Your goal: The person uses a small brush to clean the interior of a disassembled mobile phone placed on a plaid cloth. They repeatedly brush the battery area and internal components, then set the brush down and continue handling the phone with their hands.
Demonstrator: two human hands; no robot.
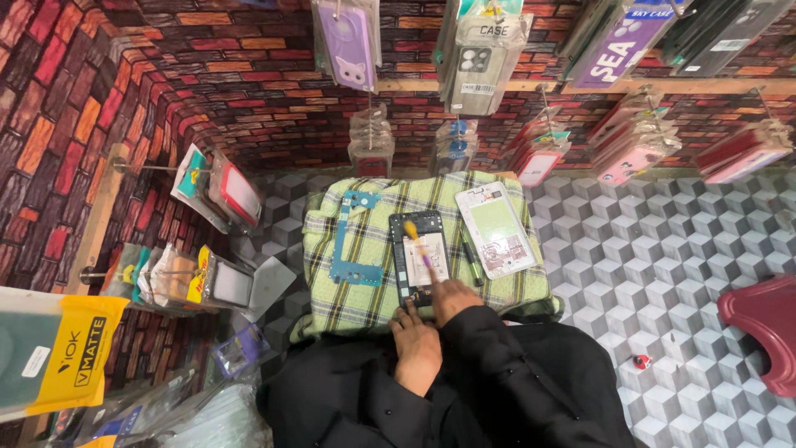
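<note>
Right hand (452,297): gripping a yellow-tipped brush (419,245), centre frame, working over the opened phone (419,257).
Left hand (417,348): lying loosely curled at the phone's lower edge.

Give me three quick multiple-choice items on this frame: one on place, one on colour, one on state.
1. Where does the opened phone lie?
A. on the plaid cloth
B. on the red stool
C. on the tiled floor

2. What colour is the circuit frame left of the phone?
A. red
B. blue
C. white

3. What is the right hand doing?
A. resting empty on the lap
B. holding a packaged case
C. holding a brush to the phone

Answers:
1 A, the phone rests on the plaid cloth.
2 B, the frame is plainly blue.
3 C, the brush, yellow at its tip, runs from the right hand's grip onto the phone; the left hand sits at the phone's near edge.
</note>
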